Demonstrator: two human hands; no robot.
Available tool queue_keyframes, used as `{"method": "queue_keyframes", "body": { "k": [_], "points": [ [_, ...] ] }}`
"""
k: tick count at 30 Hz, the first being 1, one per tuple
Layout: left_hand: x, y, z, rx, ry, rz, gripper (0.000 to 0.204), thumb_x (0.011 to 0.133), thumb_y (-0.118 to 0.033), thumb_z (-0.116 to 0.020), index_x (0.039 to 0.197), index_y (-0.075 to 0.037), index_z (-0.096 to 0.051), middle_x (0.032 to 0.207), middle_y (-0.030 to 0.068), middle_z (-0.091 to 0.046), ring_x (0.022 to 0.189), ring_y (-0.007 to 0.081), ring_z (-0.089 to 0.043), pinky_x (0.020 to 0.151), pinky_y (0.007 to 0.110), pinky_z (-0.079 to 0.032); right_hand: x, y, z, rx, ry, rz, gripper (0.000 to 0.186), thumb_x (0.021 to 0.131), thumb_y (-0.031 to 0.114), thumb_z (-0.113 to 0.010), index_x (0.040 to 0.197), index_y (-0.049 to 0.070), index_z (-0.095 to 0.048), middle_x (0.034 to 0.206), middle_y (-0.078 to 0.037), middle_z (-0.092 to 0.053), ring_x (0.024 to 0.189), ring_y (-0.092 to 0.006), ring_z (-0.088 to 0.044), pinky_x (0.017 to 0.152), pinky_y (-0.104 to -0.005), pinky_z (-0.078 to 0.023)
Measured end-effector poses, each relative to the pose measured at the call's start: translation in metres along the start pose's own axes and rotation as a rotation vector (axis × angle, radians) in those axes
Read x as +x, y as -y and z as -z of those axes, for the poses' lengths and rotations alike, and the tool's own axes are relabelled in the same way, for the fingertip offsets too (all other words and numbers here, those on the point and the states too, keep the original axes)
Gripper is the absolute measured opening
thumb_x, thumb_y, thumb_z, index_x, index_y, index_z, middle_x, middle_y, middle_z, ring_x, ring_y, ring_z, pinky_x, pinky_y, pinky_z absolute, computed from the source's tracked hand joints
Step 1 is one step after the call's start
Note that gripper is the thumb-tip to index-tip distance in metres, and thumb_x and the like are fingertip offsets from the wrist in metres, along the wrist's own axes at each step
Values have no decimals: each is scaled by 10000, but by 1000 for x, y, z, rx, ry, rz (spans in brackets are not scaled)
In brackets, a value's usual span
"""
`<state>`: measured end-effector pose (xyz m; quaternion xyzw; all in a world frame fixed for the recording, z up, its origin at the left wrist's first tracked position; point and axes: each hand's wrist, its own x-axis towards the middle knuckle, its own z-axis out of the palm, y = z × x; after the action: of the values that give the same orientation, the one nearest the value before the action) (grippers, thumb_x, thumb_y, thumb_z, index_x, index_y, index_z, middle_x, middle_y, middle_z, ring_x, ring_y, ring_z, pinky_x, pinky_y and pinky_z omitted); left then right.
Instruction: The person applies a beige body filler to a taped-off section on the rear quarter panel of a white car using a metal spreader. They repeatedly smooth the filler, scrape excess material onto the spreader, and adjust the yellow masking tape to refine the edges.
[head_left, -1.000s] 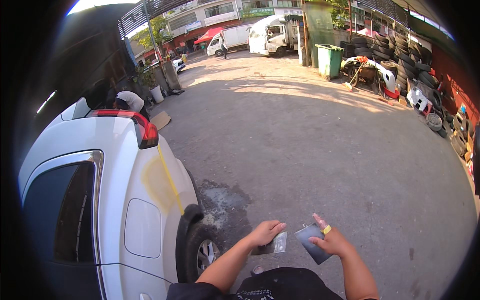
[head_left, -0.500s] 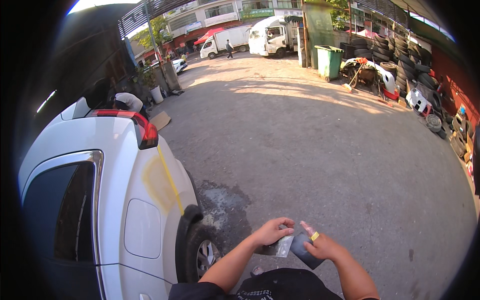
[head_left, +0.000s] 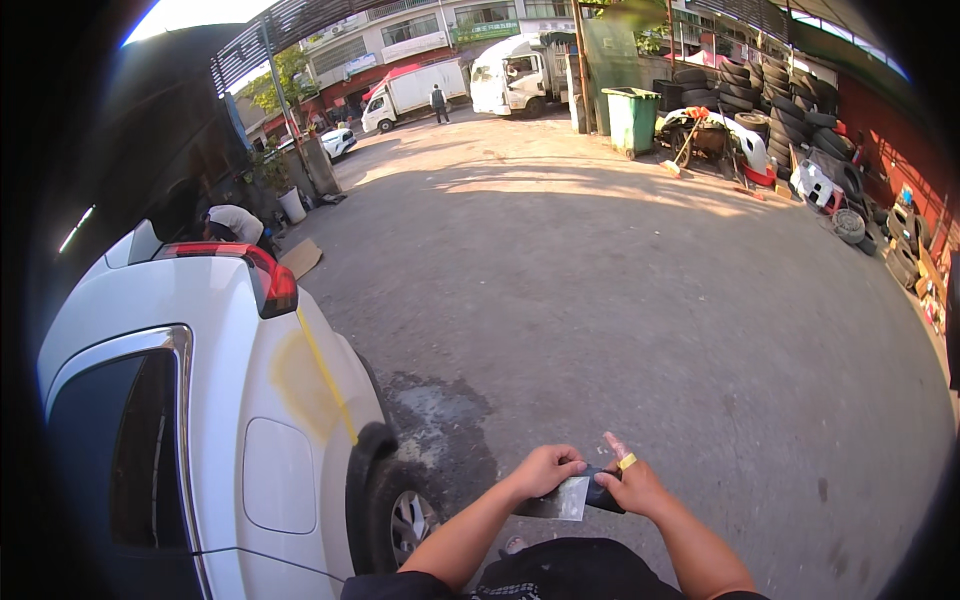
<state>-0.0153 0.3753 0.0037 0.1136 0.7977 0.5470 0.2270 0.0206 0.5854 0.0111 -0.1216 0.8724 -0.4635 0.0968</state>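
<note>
Both my hands are in front of my body, close together at chest level. In the fingers of my left hand (head_left: 548, 472) is a thin, flat piece (head_left: 569, 499), dark on one side and shiny pale grey on the other, like a plastic sleeve. My right hand (head_left: 638, 488) grips a dark grey sheet (head_left: 603, 492) resembling sandpaper, now bent between the hands. The left fingertips meet its upper edge. A yellow band wraps a right finger, which points up away from the sheet.
A white car (head_left: 225, 360) stands at my left, with a yellowish patch (head_left: 300, 385) beside yellow tape (head_left: 328, 378) on its rear panel. A person (head_left: 236, 222) bends behind it. Farther off are trucks (head_left: 508, 80), a green bin (head_left: 631, 122) and stacked tyres (head_left: 790, 115).
My hands have come together, and the left fingertips now reach the dark sheet, which has bent. The view has shifted slightly. A distant walker has moved a little.
</note>
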Motion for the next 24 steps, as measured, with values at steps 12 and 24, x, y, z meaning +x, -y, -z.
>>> {"method": "queue_keyframes", "body": {
  "k": [12, 24],
  "points": [
    [-11, 14, 0, -49, 11, 29, 182, 894, -196, -616, 894, -17, -647, 729, -16, -591, 691, 58, -496, 627, 242, -430, 3, -15, 2, 33, -240, -67, 659, 788, 123, -672, 1384, 100, -392, 804, -103, -644, 737, -231, -623, 704, -351, -487],
    [-7, 51, -6, -495, -202, 243, 245, 964, -288, -523, 847, -74, -549, 703, -45, -488, 659, 50, -420, 584, 235, -372, 9, -43, -6, 357, -210, -278, 575, 844, 91, -606, 1374, 51, -387, 798, -66, -585, 746, -159, -567, 705, -301, -466]
  ]
}}
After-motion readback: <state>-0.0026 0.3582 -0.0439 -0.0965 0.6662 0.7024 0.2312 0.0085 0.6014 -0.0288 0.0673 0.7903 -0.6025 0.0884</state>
